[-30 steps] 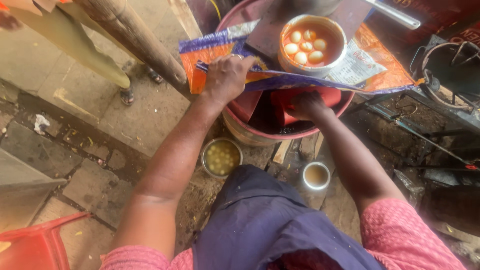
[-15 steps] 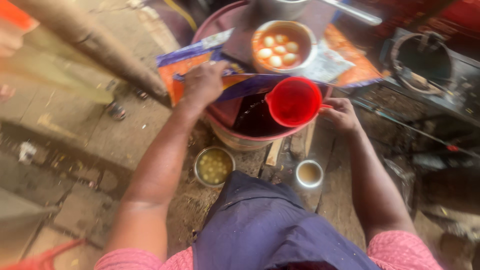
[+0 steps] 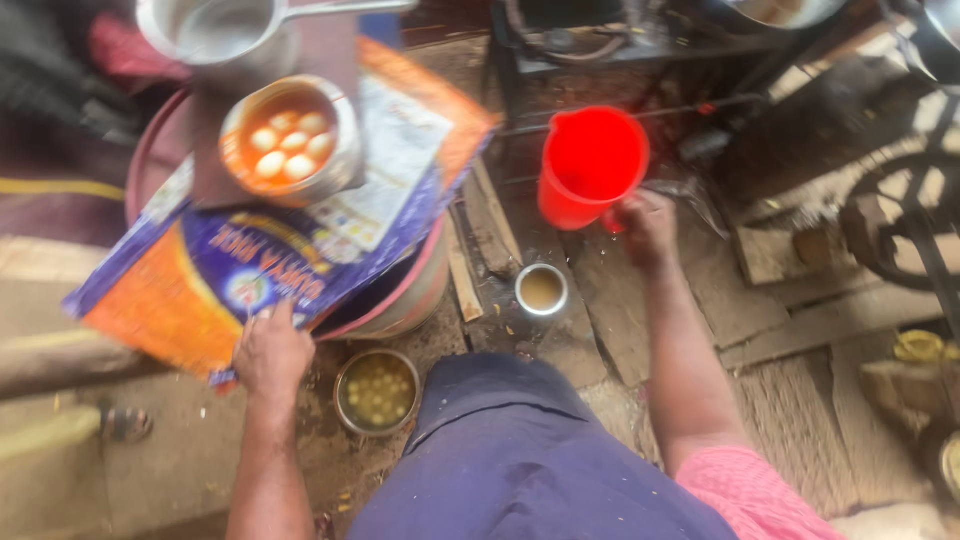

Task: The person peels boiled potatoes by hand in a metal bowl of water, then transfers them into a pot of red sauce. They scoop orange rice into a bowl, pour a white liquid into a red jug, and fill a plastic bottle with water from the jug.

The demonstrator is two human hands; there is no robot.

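My right hand [image 3: 648, 226] grips the handle of a red plastic jug [image 3: 590, 165], held upright out to the right of a big round drum [image 3: 405, 295]. My left hand [image 3: 270, 350] holds the near edge of a blue and orange printed sack [image 3: 200, 290] that lies over the drum's top like a lid. A metal bowl with pale round balls in orange liquid [image 3: 290, 140] rests on a dark board on the sack. A steel saucepan [image 3: 215, 30] sits behind it.
On the ground in front of me stand a small steel cup of brownish liquid [image 3: 541, 290] and a steel bowl of small yellow pieces [image 3: 377, 390]. Wooden sticks [image 3: 485, 230] lie beside the drum. A dark metal stand [image 3: 620, 50] and a wheel [image 3: 900, 230] are at the right.
The red jug has come up out of the drum and swung away to the right. The sack has dropped back over the drum's opening, my left hand still on its edge.
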